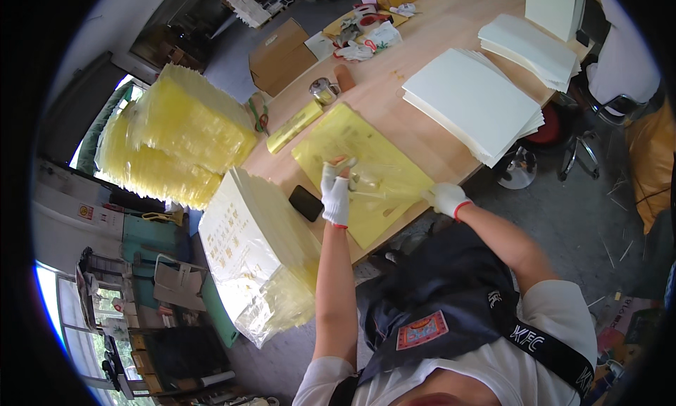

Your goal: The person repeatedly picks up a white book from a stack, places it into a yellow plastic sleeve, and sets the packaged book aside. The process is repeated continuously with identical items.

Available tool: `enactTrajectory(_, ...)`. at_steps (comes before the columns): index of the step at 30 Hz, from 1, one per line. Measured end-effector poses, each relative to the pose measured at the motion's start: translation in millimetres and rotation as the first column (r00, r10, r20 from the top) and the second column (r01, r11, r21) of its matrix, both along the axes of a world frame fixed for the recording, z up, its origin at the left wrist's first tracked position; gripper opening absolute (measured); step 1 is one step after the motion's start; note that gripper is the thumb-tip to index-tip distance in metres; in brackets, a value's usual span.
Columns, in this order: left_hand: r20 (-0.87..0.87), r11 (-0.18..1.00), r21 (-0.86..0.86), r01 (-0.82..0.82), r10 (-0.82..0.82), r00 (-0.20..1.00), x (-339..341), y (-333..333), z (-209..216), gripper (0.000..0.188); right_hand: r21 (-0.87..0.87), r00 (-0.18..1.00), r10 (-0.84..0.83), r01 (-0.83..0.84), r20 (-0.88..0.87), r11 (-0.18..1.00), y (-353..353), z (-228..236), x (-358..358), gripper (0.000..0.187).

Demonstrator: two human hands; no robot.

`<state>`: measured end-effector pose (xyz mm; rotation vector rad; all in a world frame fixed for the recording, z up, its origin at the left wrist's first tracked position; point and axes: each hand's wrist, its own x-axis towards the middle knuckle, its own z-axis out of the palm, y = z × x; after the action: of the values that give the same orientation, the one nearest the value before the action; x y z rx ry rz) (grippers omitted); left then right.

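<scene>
A flat yellow plastic bag (384, 149) with a clear, crinkled sheet part lies on the table before me. My left hand (336, 195), in a white glove with bare fingertips, is over its left half with thumb and fingers apart. My right hand (448, 199), in a white glove with a red cuff, has its fingers closed on the bag's right edge, where the film is pulled into folds. A dark phone (306, 203) lies just left of my left wrist. Beyond the bag are a yellow roll (294, 127) and a roll of tape (324, 90).
Stacked yellow bags (190, 124) and a plastic-wrapped stack (246, 244) stand at the left. Scissors (261, 117) lie by the bags. White board stacks (468, 100) are at the right, with a person (627, 54) beyond. A cardboard box (282, 57) stands at the far edge.
</scene>
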<state>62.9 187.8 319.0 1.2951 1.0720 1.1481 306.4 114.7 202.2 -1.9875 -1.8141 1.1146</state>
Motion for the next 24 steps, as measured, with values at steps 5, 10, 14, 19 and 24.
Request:
enactTrajectory(5,-0.329,0.963,0.178,0.204,-0.138,0.934,48,-33,-20,0.017,0.451,0.94,-0.065,0.221,-0.335,0.865,-8,22,-27,0.042)
enactTrajectory(10,-0.614,0.434,0.68,0.59,-0.103,0.783,115,-116,18,0.044,0.526,0.946,-0.017,0.195,-0.323,0.828,-7,2,-50,0.031)
enactTrajectory(14,-0.668,0.423,0.585,0.692,-0.231,0.707,108,-170,22,0.043,0.652,0.954,0.146,0.062,-0.26,0.756,-6,17,-44,0.033)
enactTrajectory(19,-0.655,0.659,0.505,0.557,-0.128,0.745,102,-125,-31,0.025,0.776,0.969,0.238,-0.199,0.065,0.599,7,-39,6,0.05)
enactTrajectory(24,-0.466,0.96,0.185,0.211,-0.104,0.879,48,-85,-74,0.018,0.802,0.886,-0.257,-0.185,0.387,0.568,-53,50,114,0.026)
